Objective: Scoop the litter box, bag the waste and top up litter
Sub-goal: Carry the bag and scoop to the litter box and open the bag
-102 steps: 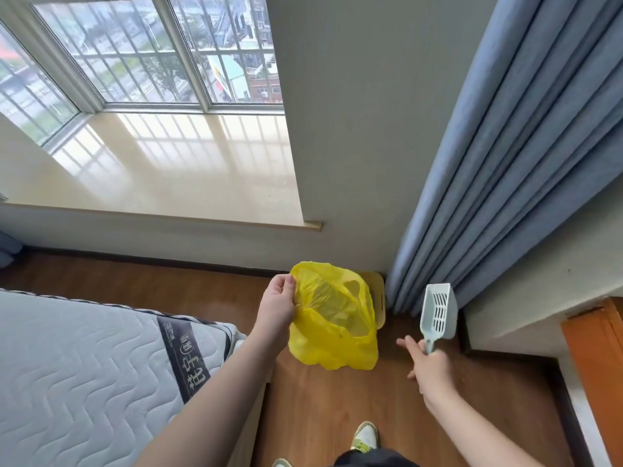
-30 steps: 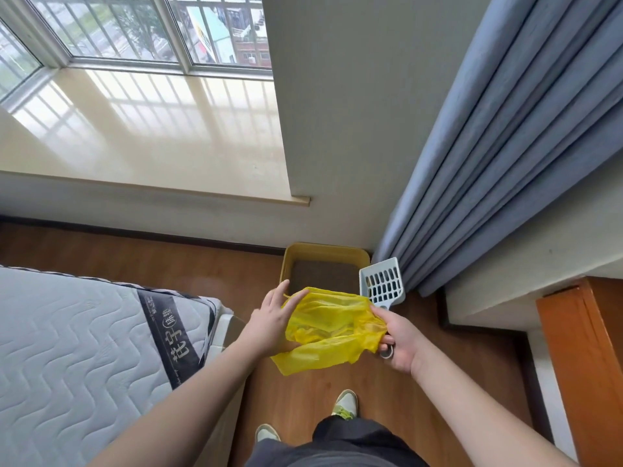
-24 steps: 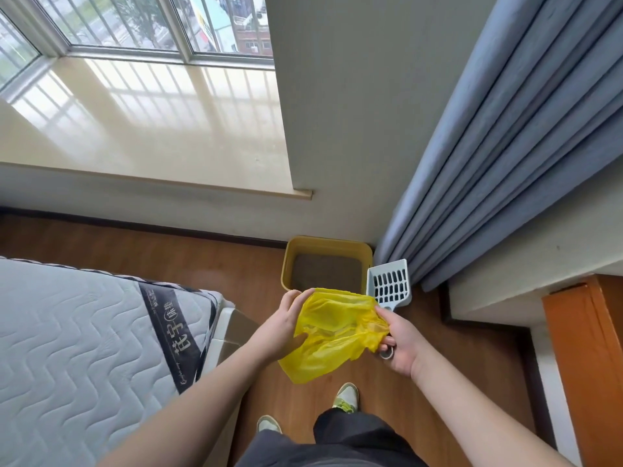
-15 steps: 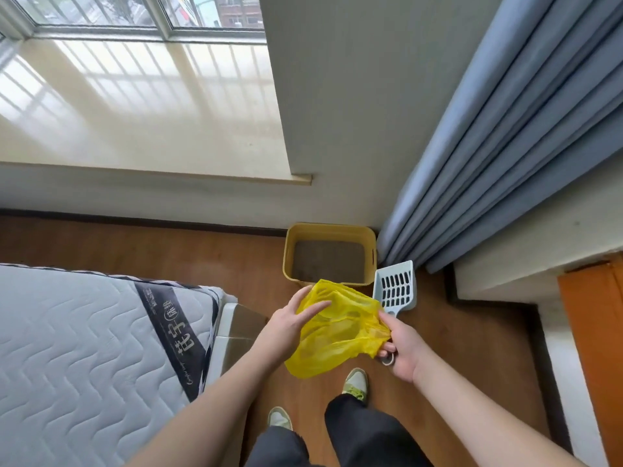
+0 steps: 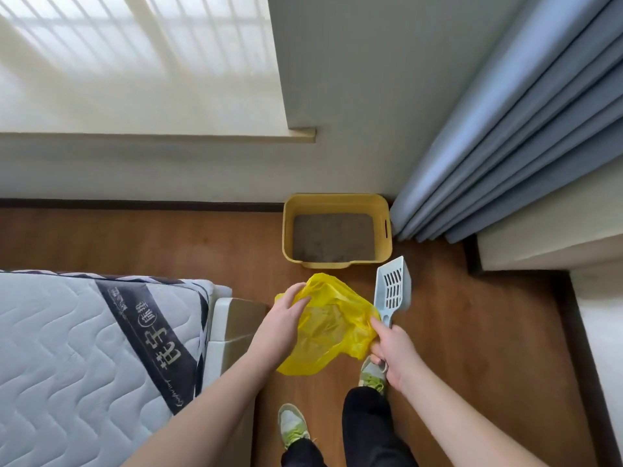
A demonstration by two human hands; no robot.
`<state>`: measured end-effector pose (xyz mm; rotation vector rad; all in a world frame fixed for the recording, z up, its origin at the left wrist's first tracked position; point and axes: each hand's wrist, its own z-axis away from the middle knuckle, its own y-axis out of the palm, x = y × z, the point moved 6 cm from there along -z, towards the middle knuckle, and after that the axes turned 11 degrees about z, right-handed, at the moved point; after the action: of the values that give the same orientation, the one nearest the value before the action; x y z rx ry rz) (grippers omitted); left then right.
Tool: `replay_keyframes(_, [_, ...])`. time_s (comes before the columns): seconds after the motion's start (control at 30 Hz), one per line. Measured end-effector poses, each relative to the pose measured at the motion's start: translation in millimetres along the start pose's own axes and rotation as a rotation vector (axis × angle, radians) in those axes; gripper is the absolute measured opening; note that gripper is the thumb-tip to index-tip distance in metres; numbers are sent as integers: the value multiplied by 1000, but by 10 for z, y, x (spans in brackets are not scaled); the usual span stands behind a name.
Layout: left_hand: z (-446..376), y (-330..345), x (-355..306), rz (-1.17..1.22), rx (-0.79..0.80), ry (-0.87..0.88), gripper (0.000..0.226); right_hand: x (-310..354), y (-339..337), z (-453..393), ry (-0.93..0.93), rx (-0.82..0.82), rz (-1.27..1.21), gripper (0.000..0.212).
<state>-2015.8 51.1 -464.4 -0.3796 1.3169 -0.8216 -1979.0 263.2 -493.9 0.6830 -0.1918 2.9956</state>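
A yellow litter box (image 5: pixel 384 227) with grey-brown litter inside stands on the wood floor against the wall, in the corner by the curtain. Between my hands hangs a crumpled yellow plastic bag (image 5: pixel 328 326). My left hand (image 5: pixel 281 326) grips the bag's left edge, fingers over the rim. My right hand (image 5: pixel 391 350) pinches the bag's right edge and also holds the handle of a pale blue slotted scoop (image 5: pixel 392 288), which points up toward the box. The scoop's slotted face shows nothing on it.
A mattress (image 5: pixel 84 358) on a white bed frame fills the lower left, close to my left arm. Blue-grey curtains (image 5: pixel 505 146) hang right of the box. A window ledge (image 5: pixel 141 96) runs above the wall. My feet (image 5: pixel 291 424) stand on the wood floor.
My view has tilted down and moved nearer, so the litter box is fully visible. Both hands still hold the bag, which has opened a little; 3.4 s ago the right hand held only the scoop.
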Motion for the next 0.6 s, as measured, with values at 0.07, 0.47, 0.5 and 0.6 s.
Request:
replay_keyframes(0.07, [-62, 199, 214, -12, 0, 21, 49, -99, -29, -255, -16, -62, 42, 22])
replay_keyframes(0.47, [-448, 1695, 1455, -94, 101, 84, 55, -668, -89, -1978, -203, -187, 221, 13])
replay_keyframes(0.5, [-493, 1806, 1555, -113, 125, 83, 52, -720, -90, -2128, -225, -199, 239, 13])
replay_keyframes(0.6, [-658, 2080, 1847, -118, 155, 72, 58, -837, -79, -2538, -277, -218, 318, 14])
